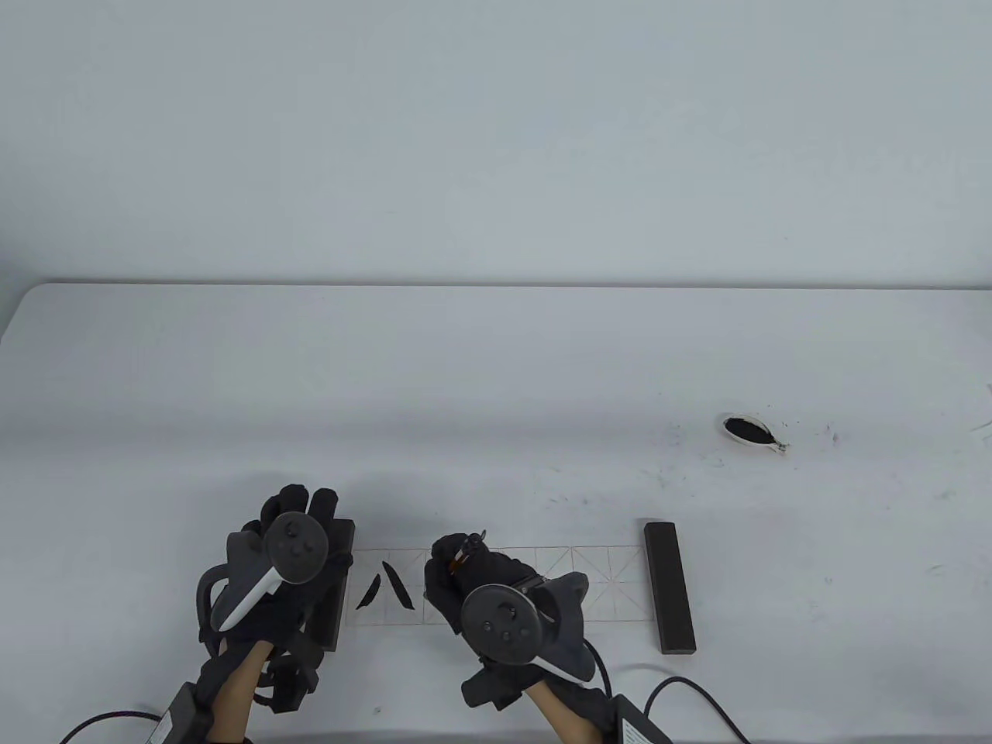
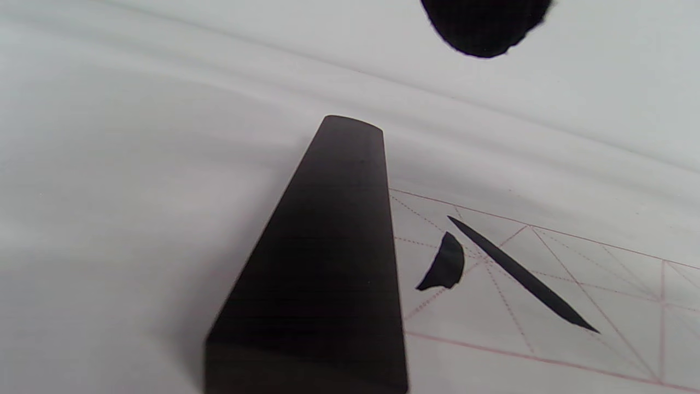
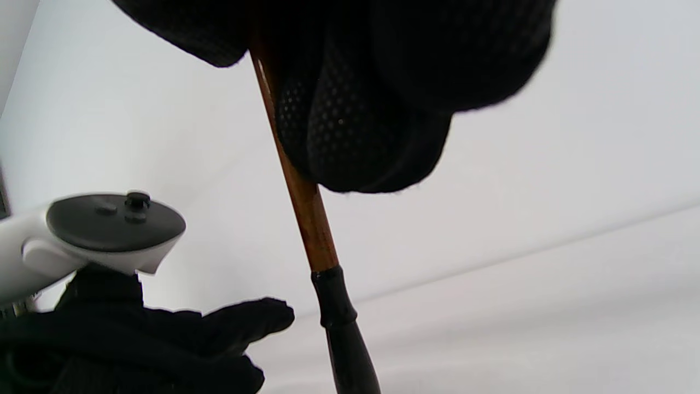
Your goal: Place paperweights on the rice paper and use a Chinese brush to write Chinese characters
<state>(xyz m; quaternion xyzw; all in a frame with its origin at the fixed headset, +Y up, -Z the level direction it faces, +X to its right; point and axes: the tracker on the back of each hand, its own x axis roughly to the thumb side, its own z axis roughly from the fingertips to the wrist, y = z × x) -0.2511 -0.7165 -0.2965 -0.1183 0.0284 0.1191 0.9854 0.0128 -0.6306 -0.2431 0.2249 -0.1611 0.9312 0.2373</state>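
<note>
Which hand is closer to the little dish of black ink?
Right. The right hand holds the brush over the paper, below-left of the ink dish. The left hand rests on the far-left paperweight, farther away.

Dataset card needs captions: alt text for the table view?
Gloved right hand holds a brush over gridded rice paper bearing two black strokes. Left hand rests on the left paperweight; a second paperweight pins the right end, ink dish beyond.

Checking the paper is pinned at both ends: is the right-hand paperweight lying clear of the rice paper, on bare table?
No: in the table view the right paperweight lies across the right end of the rice paper, whose grid stops at its edge.
</note>
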